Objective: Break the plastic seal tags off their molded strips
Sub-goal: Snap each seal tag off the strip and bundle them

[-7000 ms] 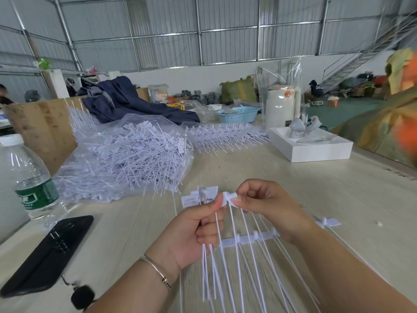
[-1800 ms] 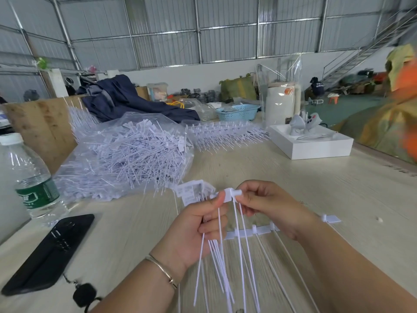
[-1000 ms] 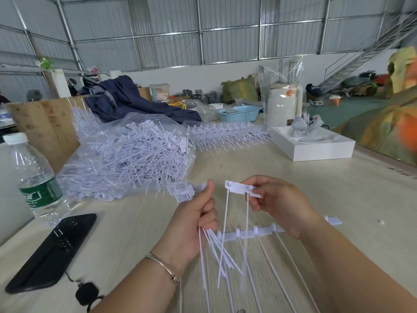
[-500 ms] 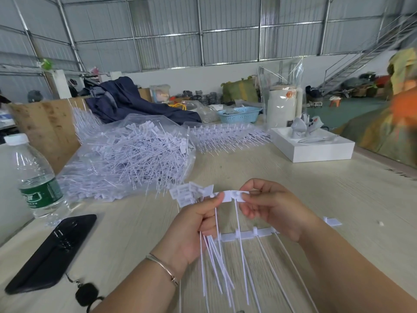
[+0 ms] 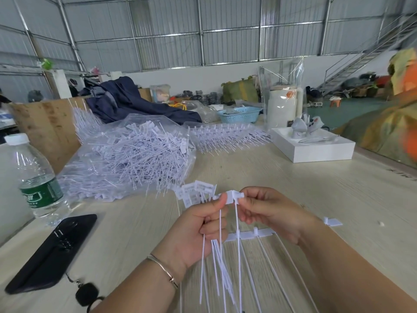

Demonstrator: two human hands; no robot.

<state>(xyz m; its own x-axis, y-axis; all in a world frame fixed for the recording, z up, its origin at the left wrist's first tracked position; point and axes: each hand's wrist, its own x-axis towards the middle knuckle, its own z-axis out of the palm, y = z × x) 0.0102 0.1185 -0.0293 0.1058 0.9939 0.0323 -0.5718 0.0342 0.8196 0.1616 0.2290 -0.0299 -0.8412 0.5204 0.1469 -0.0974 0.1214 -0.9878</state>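
My left hand [image 5: 200,224] grips a bundle of loose white seal tags [image 5: 194,194], their flat heads fanned above my fingers and their thin tails hanging down. My right hand [image 5: 268,211] pinches the head of a short white tag piece [image 5: 234,196]. My left thumb presses on its other end, and two tails hang from it. Under my hands a white molded strip [image 5: 250,234] lies on the table, with a few tails still joined to it.
A clear bag heaped with loose tags [image 5: 135,157] lies ahead on the left, more tag strips [image 5: 230,137] behind it. A water bottle [image 5: 33,177] and black phone [image 5: 54,249] sit left. A white box [image 5: 316,147] stands right on the wooden table [image 5: 338,199].
A second ago my hands were apart, my right one holding a two-tag piece off the strip. They have come together, and both now hold that piece.
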